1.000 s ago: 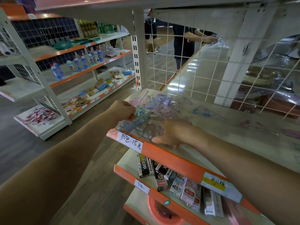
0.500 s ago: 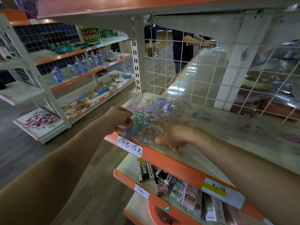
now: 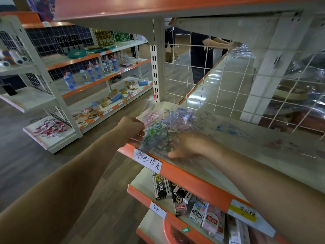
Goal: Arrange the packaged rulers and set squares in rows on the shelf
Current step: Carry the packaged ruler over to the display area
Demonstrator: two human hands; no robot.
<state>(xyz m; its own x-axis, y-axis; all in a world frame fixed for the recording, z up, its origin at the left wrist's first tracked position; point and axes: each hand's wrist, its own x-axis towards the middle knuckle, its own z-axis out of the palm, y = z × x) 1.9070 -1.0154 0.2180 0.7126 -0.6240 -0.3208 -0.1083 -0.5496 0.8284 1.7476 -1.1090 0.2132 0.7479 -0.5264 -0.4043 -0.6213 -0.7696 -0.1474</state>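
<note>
here, in the middle of the frame, the pile of clear packets (image 3: 165,131) of rulers and set squares sits at the left end of the shelf (image 3: 186,176), just behind its orange front edge and above the handwritten price label (image 3: 149,162). the left hand (image 3: 131,131) pinches the pile's left edge, fingers curled on the plastic, seemingly to keep the slippery packets from fanning out or sliding off the open end. the right hand (image 3: 186,147) lies palm down against the near right side of the pile. its fingertips are lost in the plastic, so i cannot tell whether it grips or only presses. held between the two hands, the pile looks gathered together, which i take as squaring it up to start a row. right of centre, a few loose packets (image 3: 228,129) lie flat on the same shelf, well apart from the pile and in no row yet. the wire grid (image 3: 219,81) behind would serve as a back stop to line them against.
</note>
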